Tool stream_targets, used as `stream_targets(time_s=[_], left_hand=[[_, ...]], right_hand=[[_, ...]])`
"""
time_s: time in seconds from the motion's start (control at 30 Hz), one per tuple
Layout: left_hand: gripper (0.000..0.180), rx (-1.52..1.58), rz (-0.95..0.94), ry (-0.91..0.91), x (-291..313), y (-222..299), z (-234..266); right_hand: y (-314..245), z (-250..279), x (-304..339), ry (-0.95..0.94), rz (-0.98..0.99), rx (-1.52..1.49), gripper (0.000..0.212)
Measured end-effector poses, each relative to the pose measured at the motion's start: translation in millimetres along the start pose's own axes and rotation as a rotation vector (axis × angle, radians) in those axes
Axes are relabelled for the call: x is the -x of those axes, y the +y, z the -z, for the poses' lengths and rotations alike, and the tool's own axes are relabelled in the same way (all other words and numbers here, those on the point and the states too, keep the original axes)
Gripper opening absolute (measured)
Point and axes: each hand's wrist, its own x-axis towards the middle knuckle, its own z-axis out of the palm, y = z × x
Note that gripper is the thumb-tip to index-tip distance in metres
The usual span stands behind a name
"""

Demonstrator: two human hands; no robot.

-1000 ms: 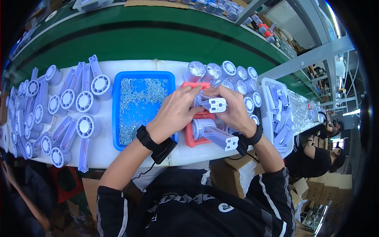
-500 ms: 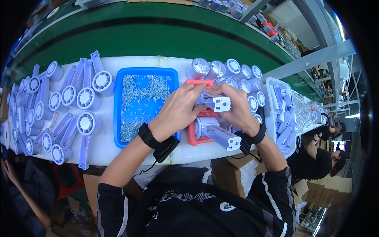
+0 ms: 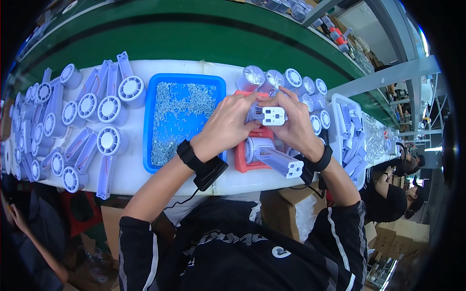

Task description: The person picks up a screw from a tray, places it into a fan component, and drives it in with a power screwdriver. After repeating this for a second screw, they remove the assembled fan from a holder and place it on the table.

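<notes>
Both my hands are closed round a pale lavender plastic housing with a handle (image 3: 273, 116), its white, slotted end turned toward me. My left hand (image 3: 228, 123) grips it from the left, fingertips at its far side. From the right, my right hand (image 3: 297, 123) holds the same housing, fingers bent over its top. Under and beyond the hands is a red fixture (image 3: 241, 157); whether the held housing rests in it is hidden. A second housing with a handle (image 3: 279, 162) sits in the fixture's near part, its handle slanting toward me.
A blue tray (image 3: 151, 121) of small metal screws (image 3: 165, 150) lies left of the fixture. Many housings with round grilles (image 3: 111, 109) cover the table's left. Clear-topped round parts (image 3: 253, 76) stand behind; a white bin (image 3: 360, 180) of handle pieces is at right. Co-workers (image 3: 388, 194) sit beyond.
The view has shifted slightly, so the table sits a little higher and farther right. Both hands stay on the same housing, with the right fingers now bunched closer over its top.
</notes>
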Motion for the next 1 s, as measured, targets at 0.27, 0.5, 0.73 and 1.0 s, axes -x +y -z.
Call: stream_targets(time_s=[0.27, 0.5, 0.73, 1.0], left_hand=[[0.055, 0.088, 0.064, -0.039, -5, 13, 11], [0.056, 0.054, 0.071, -0.046, -2, -1, 4], [0.056, 0.008, -0.059, 0.052, -2, -7, 4], [0.060, -0.025, 0.035, -0.066, 4, 8, 17]], right_hand=[[-6, 2, -6, -0.026, -0.040, 0.005, 0.033], [-9, 3, -11, -0.041, -0.093, 0.001, 0.036], [-5, 2, -12, -0.071, -0.185, -0.046, 0.037], [-23, 25, -14, -0.104, -0.165, -0.221, 0.040]])
